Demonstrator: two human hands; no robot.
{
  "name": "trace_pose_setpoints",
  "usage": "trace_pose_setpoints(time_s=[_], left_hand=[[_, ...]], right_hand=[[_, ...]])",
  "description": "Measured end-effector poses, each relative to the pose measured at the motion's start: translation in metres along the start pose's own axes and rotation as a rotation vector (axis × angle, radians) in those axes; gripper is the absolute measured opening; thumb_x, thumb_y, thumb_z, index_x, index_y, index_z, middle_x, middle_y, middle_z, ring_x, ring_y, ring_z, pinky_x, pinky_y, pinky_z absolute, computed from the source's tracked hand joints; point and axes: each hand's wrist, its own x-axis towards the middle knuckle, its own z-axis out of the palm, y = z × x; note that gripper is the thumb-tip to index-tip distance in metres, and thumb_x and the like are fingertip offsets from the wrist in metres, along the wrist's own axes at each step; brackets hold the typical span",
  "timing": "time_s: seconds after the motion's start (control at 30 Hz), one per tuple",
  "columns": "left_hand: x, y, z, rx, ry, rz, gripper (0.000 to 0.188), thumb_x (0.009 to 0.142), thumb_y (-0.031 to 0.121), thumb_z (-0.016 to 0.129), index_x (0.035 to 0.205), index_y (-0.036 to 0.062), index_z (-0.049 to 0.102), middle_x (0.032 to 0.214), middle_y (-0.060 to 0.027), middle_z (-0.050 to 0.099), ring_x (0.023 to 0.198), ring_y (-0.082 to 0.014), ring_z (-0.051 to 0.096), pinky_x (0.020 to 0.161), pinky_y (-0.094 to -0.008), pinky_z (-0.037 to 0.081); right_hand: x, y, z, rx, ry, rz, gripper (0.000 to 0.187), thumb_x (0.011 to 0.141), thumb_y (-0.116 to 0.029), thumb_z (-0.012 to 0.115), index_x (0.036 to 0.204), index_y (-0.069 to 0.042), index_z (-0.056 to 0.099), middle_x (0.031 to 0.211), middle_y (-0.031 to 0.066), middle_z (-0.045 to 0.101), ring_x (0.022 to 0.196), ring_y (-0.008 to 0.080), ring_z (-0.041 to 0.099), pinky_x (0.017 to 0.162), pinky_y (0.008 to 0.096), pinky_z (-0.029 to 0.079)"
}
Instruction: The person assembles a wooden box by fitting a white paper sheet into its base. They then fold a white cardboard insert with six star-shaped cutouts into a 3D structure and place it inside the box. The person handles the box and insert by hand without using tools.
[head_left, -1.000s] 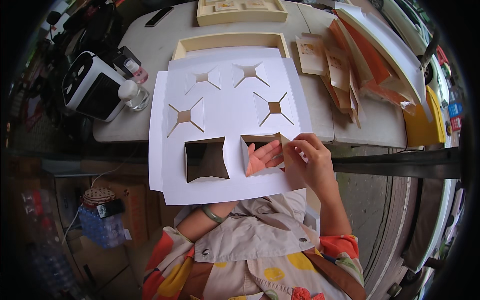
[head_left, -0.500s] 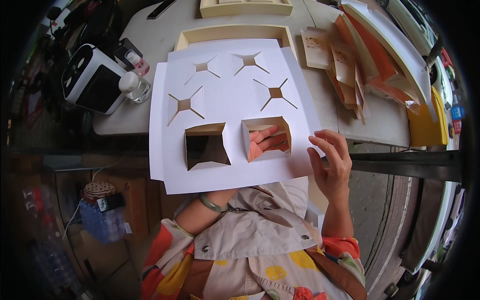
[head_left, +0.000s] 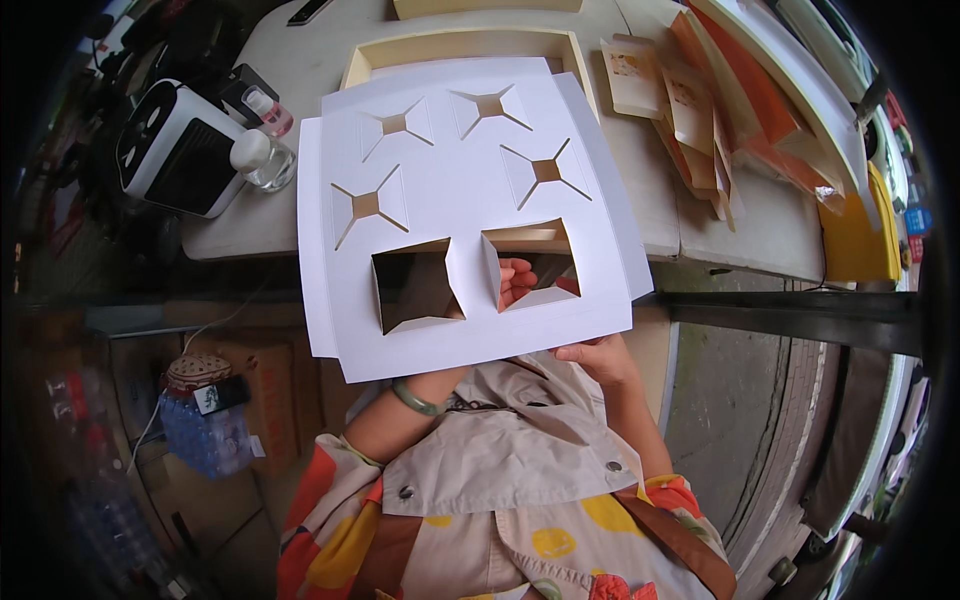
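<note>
A white cardboard insert (head_left: 460, 190) is tilted over my lap, its far end over a pale shallow box (head_left: 450, 46). Its two near openings stand open with flaps bent down, while the farther ones show diagonal slits around small square holes. My left hand (head_left: 515, 283) is underneath; its loosely bent, empty fingers show through the near right opening, and its braceleted forearm passes below the near edge. My right hand (head_left: 598, 358) has come under the near right edge. Its thumb shows below that edge, and the other fingers are mostly hidden by the card.
Left on the table (head_left: 300, 60) are a white-and-black device (head_left: 185, 145), a clear bottle with white cap (head_left: 265, 162) and a small pink bottle (head_left: 268, 112). Folded printed cartons (head_left: 690, 130) lie at right. A dark metal bar (head_left: 800, 318) runs below the table's right side.
My right hand has gone from beside the card's right edge to beneath its near right edge. My left fingers, stretched out before, are now more bent. The view has shifted slightly.
</note>
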Motion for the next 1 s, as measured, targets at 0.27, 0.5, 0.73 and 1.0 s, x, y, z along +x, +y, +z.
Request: trace_pose_setpoints(time_s=[0.27, 0.5, 0.73, 1.0], left_hand=[[-0.071, -0.004, -0.057, 0.385, -0.095, 0.202, 0.042, 0.084, 0.012, 0.070, 0.121, 0.0019, 0.055, 0.107, -0.0101, 0.062, 0.097, -0.0182, 0.061, 0.083, -0.0321, 0.052], [-0.094, 0.026, -0.031, 0.084, -0.202, 0.247, 0.059, 0.082, 0.019, 0.072, 0.131, 0.0006, 0.045, 0.111, -0.0124, 0.062, 0.101, -0.0242, 0.062, 0.089, -0.0403, 0.051], [-0.090, 0.023, -0.016, 0.091, 0.019, 0.328, 0.034, 0.093, 0.021, 0.061, 0.118, -0.0014, 0.054, 0.101, -0.0141, 0.064, 0.091, -0.0241, 0.066, 0.078, -0.0363, 0.056], [-0.080, 0.014, -0.007, 0.209, 0.290, 0.463, 0.024, 0.094, 0.020, 0.061, 0.104, -0.0013, 0.060, 0.088, -0.0105, 0.066, 0.071, -0.0177, 0.066, 0.063, -0.0276, 0.055]], right_hand=[[0.018, 0.009, -0.001, 0.090, -0.179, -0.142, 0.062, 0.068, -0.006, 0.082, 0.123, -0.001, 0.053, 0.119, 0.0102, 0.059, 0.106, 0.0180, 0.055, 0.089, 0.0319, 0.046], [0.018, 0.008, 0.029, 0.340, -0.024, -0.173, 0.036, 0.082, -0.004, 0.068, 0.115, 0.000, 0.055, 0.110, 0.0148, 0.062, 0.093, 0.0209, 0.062, 0.079, 0.0336, 0.050], [0.021, 0.013, 0.038, 0.230, 0.180, -0.242, 0.028, 0.089, -0.004, 0.063, 0.115, 0.003, 0.055, 0.100, 0.0152, 0.066, 0.081, 0.0202, 0.066, 0.071, 0.0292, 0.053], [0.023, -0.002, 0.062, 0.117, 0.105, -0.107, 0.025, 0.087, -0.014, 0.068, 0.105, 0.002, 0.061, 0.087, 0.0098, 0.068, 0.073, 0.0156, 0.065, 0.066, 0.0273, 0.052]])
